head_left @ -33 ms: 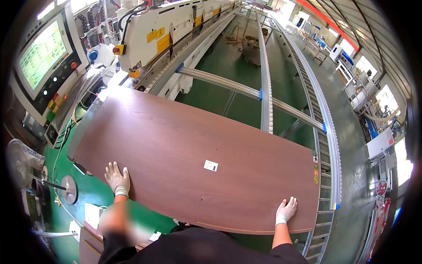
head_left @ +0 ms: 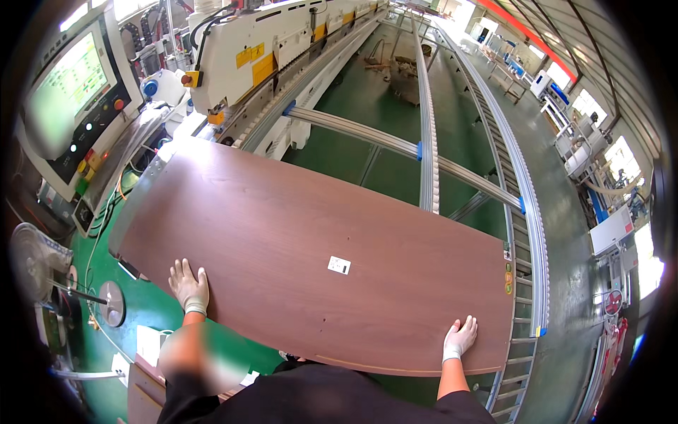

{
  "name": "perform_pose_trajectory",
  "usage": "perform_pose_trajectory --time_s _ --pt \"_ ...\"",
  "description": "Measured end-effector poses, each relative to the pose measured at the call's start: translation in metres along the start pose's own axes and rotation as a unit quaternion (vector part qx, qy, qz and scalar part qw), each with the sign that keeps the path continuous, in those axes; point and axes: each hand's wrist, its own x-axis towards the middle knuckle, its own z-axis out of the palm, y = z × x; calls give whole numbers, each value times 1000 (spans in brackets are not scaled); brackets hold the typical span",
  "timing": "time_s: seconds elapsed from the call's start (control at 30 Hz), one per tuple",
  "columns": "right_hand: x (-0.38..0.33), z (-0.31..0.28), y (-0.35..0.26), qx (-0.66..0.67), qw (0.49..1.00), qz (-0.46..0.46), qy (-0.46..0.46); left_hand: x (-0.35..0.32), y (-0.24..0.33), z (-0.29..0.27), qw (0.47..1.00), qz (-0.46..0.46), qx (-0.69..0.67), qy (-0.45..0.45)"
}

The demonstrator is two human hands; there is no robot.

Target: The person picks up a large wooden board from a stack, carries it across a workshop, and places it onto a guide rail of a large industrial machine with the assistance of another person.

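A large dark-brown wood-grain panel lies flat in front of me, with a small white label near its middle. Its far left corner reaches the machine's infeed, and its right end rests by the roller rail. My left hand, in a pale glove, lies on the panel's near edge toward the left with fingers stretched. Near the right end, my gloved right hand rests flat on the top face, fingers extended. Neither hand grips anything that I can see.
A long white machine with yellow stickers runs away at the far left. Left of it stands a control screen. Metal support rails and a roller rail stretch ahead. A fan stands at the lower left.
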Motion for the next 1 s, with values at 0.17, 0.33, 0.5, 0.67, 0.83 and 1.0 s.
perform_pose_trajectory --time_s 0.17,0.33,0.5,0.67,0.83,1.0 --pt "3 -4 -2 -2 1000 2 -13 1 -3 7 1000 3 -5 9" --pt "3 -5 -1 -8 1000 3 -24 0 -2 5 1000 6 -17 15" --pt "4 -5 -1 -10 1000 4 -23 -1 -2 5 1000 1 -19 8" --pt "5 -3 -4 -4 1000 2 -20 0 -7 9 999 6 -29 23" --pt "4 -8 -5 -4 1000 4 -22 -1 -3 6 999 5 -33 21" --pt "4 -7 -6 -18 1000 -7 -14 -1 -6 6 999 3 -34 24"
